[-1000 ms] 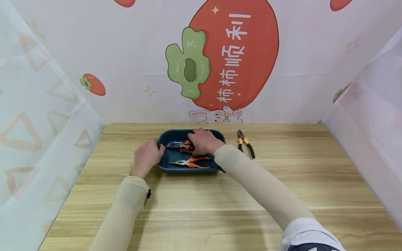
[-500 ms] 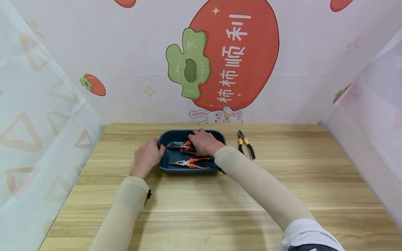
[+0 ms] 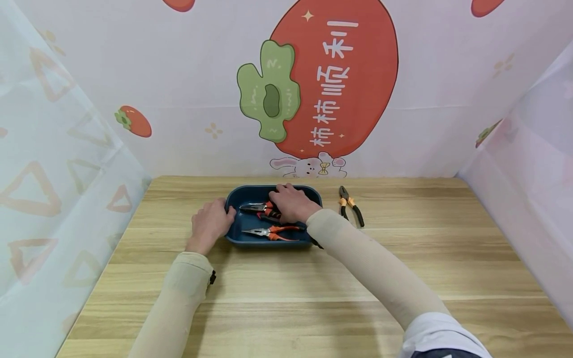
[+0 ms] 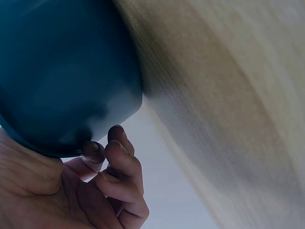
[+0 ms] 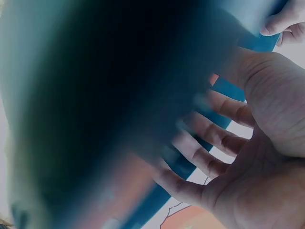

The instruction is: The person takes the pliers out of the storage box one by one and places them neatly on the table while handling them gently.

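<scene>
A dark blue rectangular bin stands on the wooden table. My left hand grips its left end, thumb over the rim and fingers curled outside, as the left wrist view also shows. Inside, long-nose pliers with orange handles lie along the near side, jaws to the left. Behind them are other pliers with red-and-black handles. My right hand reaches down over those handles and holds them between thumb and fingers; the fingertips are hidden in both the head and right wrist views.
Pliers with yellow-and-black handles lie on the wooden table to the right of the bin. A printed cloth backdrop rises behind the table's far edge, with side cloths at left and right.
My right hand and the red-and-black-handled pliers under it have shifted very slightly right, showing a little more of the handles. The left hand and the bin have stayed in place.
</scene>
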`<state>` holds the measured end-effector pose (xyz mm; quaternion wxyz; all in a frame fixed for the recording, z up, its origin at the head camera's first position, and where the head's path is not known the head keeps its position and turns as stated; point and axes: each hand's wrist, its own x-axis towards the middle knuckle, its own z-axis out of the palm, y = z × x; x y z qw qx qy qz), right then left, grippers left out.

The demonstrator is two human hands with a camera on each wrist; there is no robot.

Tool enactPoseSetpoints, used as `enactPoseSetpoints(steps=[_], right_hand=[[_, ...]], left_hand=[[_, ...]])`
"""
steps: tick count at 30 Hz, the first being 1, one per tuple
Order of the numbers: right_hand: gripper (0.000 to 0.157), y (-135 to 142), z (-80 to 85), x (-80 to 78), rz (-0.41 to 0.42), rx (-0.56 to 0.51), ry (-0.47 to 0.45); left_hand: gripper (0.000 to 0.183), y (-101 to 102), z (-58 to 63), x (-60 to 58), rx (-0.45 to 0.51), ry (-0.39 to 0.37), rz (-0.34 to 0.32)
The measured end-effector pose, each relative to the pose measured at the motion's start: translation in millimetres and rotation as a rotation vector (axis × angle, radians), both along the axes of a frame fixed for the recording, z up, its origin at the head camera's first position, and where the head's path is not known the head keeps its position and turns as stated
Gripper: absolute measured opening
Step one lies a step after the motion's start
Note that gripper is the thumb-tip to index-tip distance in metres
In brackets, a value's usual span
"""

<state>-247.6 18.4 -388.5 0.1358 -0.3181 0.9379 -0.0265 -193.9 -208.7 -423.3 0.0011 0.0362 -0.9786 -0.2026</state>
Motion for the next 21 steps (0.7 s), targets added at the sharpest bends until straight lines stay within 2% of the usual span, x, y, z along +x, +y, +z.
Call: enactPoseSetpoints(steps=[21], right_hand=[[0.054, 0.1, -3.9, -1.8, -0.026, 0.010, -0.004]], left_hand=[[0.028, 1.1, 1.5, 0.6, -0.009, -0.002, 0.006]])
